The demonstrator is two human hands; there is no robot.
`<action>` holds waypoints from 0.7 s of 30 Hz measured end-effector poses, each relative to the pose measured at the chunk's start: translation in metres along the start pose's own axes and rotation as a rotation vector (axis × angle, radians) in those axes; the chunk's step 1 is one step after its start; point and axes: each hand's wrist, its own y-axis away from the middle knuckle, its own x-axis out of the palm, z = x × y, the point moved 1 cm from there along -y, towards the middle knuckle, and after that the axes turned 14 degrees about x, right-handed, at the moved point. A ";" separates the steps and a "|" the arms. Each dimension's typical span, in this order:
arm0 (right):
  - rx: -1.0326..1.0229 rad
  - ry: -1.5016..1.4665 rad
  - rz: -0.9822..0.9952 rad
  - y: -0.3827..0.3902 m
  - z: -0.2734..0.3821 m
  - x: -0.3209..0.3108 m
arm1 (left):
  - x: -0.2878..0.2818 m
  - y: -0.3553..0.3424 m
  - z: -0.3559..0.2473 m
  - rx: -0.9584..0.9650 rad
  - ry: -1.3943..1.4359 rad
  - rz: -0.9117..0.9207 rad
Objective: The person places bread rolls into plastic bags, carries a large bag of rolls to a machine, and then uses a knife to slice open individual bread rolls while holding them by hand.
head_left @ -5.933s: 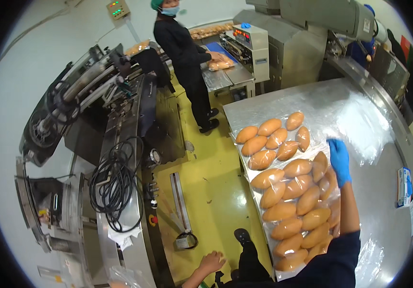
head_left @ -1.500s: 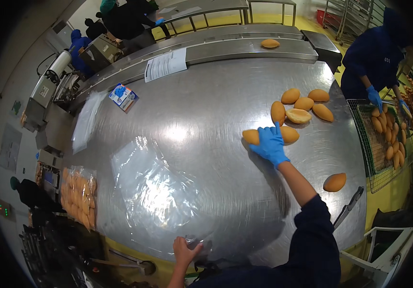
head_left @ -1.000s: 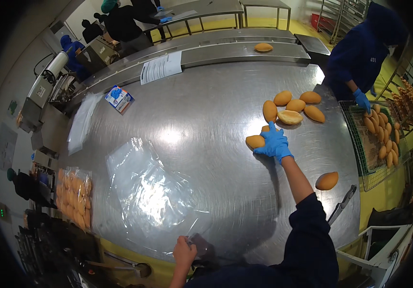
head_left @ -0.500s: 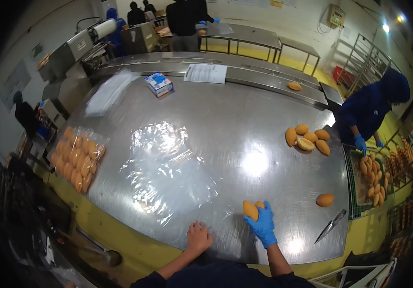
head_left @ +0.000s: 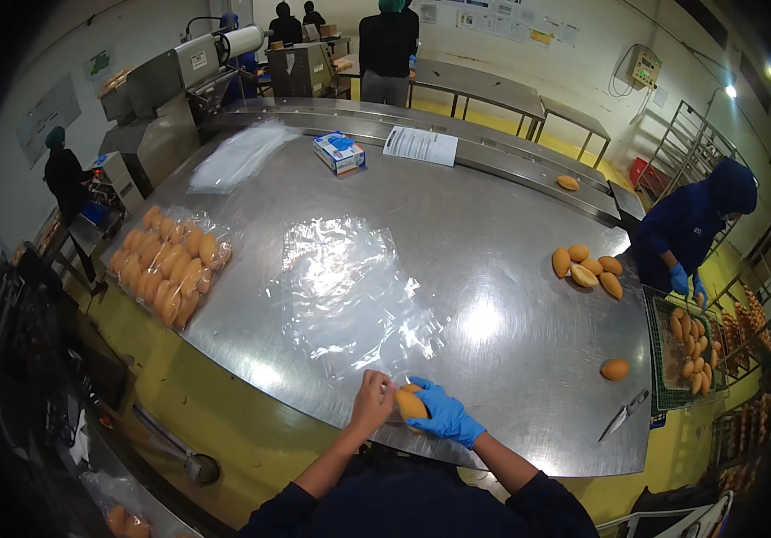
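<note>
Your gloved right hand (head_left: 444, 417) is closed around a tan bread roll (head_left: 411, 404), at the near edge of the steel table (head_left: 533, 386). The glove hides the roll's right end (whether a second roll sits behind it, you cannot tell). Your bare left hand (head_left: 371, 401) curls just beside the roll's left end — whether its fingers pinch anything is too small to make out. Beyond your hands lies clear plastic film (head_left: 341, 291), its outline broken by glare. A bag of rolls (head_left: 170, 264) rests along the table's left edge; a knife (head_left: 624, 415) lies by the near right corner — a single roll (head_left: 614, 369) just beyond it.
</note>
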 end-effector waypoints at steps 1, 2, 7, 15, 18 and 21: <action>-0.010 -0.002 -0.002 -0.004 0.005 -0.004 | -0.007 -0.002 -0.012 0.035 -0.015 0.020; 0.044 0.045 -0.044 -0.008 0.005 -0.010 | -0.011 -0.004 -0.020 0.099 -0.063 0.048; 0.012 0.323 -0.201 -0.021 0.007 0.010 | -0.005 -0.012 -0.030 0.424 -0.267 0.142; 0.000 0.100 -0.234 -0.047 -0.017 0.014 | 0.015 -0.040 -0.046 0.446 -0.061 0.414; -0.166 0.635 -0.275 -0.054 0.015 0.004 | 0.024 -0.036 -0.057 0.504 0.122 0.625; -0.133 0.636 -0.460 -0.050 0.010 -0.013 | 0.038 -0.053 -0.069 0.455 0.112 0.607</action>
